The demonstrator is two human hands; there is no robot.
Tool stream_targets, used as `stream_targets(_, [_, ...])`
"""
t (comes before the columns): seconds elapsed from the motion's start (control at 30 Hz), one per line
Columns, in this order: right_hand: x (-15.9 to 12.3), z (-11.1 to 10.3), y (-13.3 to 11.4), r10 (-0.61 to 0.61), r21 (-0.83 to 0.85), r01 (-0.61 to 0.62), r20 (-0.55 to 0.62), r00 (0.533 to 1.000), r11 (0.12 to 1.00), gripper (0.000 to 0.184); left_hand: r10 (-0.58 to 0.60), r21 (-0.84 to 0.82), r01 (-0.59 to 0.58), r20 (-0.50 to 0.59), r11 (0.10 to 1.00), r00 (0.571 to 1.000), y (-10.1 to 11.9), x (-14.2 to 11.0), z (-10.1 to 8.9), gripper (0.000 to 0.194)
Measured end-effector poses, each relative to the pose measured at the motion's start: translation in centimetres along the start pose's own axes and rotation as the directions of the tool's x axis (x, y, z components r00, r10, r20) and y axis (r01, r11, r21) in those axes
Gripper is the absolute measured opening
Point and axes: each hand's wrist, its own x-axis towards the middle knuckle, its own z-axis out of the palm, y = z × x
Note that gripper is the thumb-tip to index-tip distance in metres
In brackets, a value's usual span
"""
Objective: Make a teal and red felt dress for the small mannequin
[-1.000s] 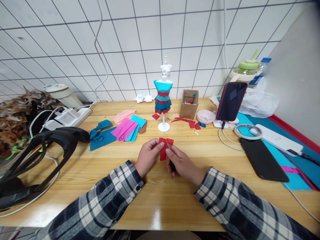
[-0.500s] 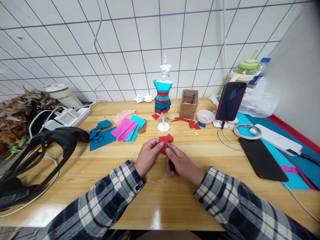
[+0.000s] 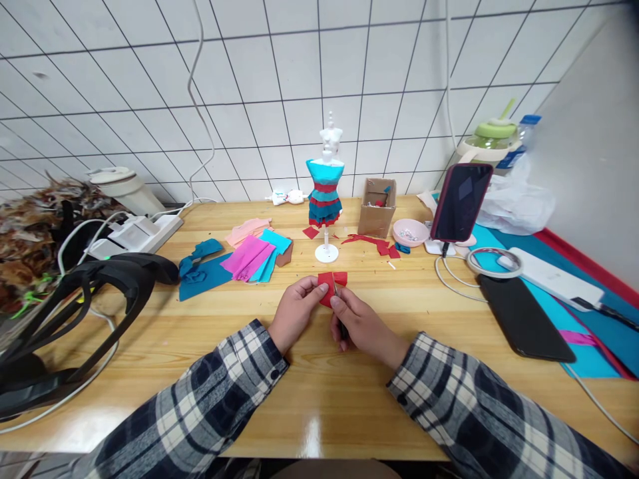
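Pinched between the thumb and fingers of my left hand [image 3: 295,311] is a small piece of red crepe paper [image 3: 325,281]. My right hand [image 3: 360,322] is closed around a small pair of scissors [image 3: 336,291]; the dark handles are mostly covered by my fingers. The thin blades lie against the red paper, and a strip of it sticks out to the right of them. Beyond my hands stands a little white dress form [image 3: 331,138] on a round base, wearing a layered dress [image 3: 325,193] of turquoise, teal and red.
Coloured paper pieces [image 3: 248,258] lie at left, near a black headset [image 3: 114,299]. Red scraps [image 3: 369,239], a cardboard box [image 3: 377,216] and a pink bowl [image 3: 411,233] sit at back right. A propped phone [image 3: 462,203] and a black phone [image 3: 526,319] are farther right.
The red flap right of the scissors has shifted from a tilted, folded position to lying straighter beside the rest of the paper. Both hands are almost in the same place.
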Motion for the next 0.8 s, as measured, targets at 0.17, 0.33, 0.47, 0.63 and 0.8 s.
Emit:
stream_targets(0.17, [-0.02, 0.02, -0.02, -0.001, 0.007, 0.001, -0.007, 1.000, 1.000, 0.039, -0.002, 0.008, 0.002, -0.002, 1.000, 1.000, 0.02, -0.01, 0.00, 0.024])
stream_targets(0.33, [-0.05, 0.06, -0.12, 0.001, -0.009, -0.001, -0.014, 1.000, 1.000, 0.040, 0.007, 0.000, -0.007, 0.017, 1.000, 1.000, -0.12, 0.02, -0.10, 0.022])
stream_targets(0.47, [0.03, 0.08, -0.13, -0.017, -0.011, 0.017, -0.010, 1.000, 1.000, 0.037, 0.004, -0.011, -0.004, 0.030, 1.000, 1.000, -0.15, 0.03, -0.13, 0.022])
stream_targets(0.63, [0.12, 0.05, 0.02, -0.024, -0.003, 0.024, -0.020, 1.000, 1.000, 0.034, 0.008, -0.020, -0.008, 0.009, 1.000, 1.000, -0.04, -0.03, -0.04, 0.022])
stream_targets(0.8, [0.04, 0.01, 0.04, -0.024, -0.003, 0.024, -0.019, 1.000, 1.000, 0.035, 0.003, -0.024, -0.002, 0.017, 1.000, 1.000, 0.05, -0.06, -0.01, 0.023])
